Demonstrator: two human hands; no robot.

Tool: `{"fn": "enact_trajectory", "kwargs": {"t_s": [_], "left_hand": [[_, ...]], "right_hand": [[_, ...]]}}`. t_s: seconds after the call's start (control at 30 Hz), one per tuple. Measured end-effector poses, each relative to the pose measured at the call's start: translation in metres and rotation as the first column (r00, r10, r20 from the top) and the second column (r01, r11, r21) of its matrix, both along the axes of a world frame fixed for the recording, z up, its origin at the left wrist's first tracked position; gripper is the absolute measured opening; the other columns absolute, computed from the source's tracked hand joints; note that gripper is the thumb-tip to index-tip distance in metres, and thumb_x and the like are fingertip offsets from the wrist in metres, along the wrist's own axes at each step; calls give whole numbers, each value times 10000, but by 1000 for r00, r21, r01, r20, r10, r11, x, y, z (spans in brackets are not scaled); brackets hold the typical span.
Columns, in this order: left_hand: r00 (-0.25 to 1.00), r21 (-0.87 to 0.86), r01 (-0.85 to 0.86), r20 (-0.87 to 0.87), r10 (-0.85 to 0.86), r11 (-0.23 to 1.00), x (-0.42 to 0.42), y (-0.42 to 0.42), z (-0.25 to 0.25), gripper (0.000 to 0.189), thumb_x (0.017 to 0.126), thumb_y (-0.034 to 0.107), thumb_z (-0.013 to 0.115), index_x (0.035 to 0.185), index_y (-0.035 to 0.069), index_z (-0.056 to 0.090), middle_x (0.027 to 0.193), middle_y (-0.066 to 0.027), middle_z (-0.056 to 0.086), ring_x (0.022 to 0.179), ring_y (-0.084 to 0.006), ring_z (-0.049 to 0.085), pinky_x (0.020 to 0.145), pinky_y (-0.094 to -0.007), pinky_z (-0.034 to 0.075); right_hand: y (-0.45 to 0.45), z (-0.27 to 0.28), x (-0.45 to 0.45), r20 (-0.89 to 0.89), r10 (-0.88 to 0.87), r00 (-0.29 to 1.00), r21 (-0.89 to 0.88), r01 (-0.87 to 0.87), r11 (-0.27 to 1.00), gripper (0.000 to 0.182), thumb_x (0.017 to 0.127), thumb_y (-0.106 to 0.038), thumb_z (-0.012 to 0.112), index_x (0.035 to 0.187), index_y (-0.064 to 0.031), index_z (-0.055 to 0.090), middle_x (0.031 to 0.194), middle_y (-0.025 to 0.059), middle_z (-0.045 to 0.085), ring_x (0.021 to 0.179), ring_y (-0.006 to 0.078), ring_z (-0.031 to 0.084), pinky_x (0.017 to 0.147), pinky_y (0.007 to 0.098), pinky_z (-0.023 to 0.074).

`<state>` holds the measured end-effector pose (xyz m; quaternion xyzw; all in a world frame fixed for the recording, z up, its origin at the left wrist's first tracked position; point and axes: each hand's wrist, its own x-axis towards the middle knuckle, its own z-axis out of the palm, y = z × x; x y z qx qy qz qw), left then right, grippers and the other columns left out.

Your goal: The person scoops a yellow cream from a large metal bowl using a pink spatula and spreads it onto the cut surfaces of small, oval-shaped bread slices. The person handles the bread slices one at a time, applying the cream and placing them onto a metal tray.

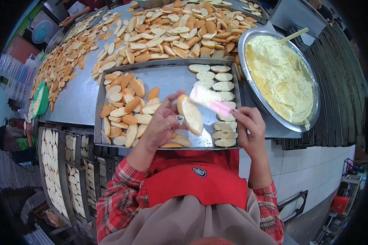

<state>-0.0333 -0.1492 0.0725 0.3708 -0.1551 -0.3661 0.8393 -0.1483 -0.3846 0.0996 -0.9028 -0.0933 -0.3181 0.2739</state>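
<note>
My left hand [165,122] holds a halved oval bread slice [191,118], its cut face turned to the right. In my right hand [250,125] is the pink handle of a spatula [219,107]; its pale blade is blurred and lies just above the slice. Both hands are over a metal baking tray [168,63]. Loose bread halves [132,105] are heaped on the tray's left side. Along its right side, slices with a pale coating [224,134] lie in columns, partly hidden by the spatula and my right hand. A large metal bowl of pale yellow cream [277,76] stands to the right.
Large heaps of bread pieces [184,30] cover the table beyond the tray. A green basin [40,99] stands at the table's left edge. Filled trays [53,171] are racked at lower left; stacked dark trays [331,82] stand at right. Another person [21,144] is at far left.
</note>
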Motion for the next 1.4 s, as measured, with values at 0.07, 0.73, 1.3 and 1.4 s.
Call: {"fn": "enact_trajectory", "kwargs": {"t_s": [0.07, 0.73, 1.3, 1.4], "left_hand": [[984, 18, -150, 101, 147, 989, 8, 1, 7, 655, 735, -45, 515, 1339, 124, 327, 1228, -93, 494, 1101, -243, 544, 854, -432, 533], [157, 489, -711, 811, -563, 505, 57, -50, -82, 530, 637, 180, 768, 1088, 72, 513, 1039, -120, 558, 1002, -324, 524, 853, -412, 433], [931, 552, -236, 363, 24, 800, 35, 7, -40, 353, 941, 146, 434, 1275, 32, 450, 1145, -89, 574, 1029, -177, 561, 836, -312, 471], [996, 333, -72, -21, 84, 940, 15, 7, -21, 391, 944, 122, 408, 1317, 4, 398, 1223, -102, 534, 1086, -178, 542, 860, -331, 485]], "right_hand": [[1, 11, -9, -88, 78, 993, -62, -84, 995, 373, 631, 63, 570, 958, -94, 658, 874, 96, 600, 746, 271, 561, 627, 361, 444], [-37, -44, -54, -221, -67, 973, 448, 162, 879, 385, 725, 135, 446, 1013, -24, 647, 900, 119, 588, 828, 213, 572, 701, 267, 434], [18, -56, -4, -386, 391, 835, 810, 104, 577, 341, 870, 23, 424, 1173, -24, 574, 860, 30, 626, 666, 46, 491, 606, 187, 426], [18, -49, -2, -361, 382, 851, 813, 87, 576, 368, 849, 44, 417, 1164, -41, 588, 857, 27, 612, 680, 47, 498, 623, 192, 434]]}}
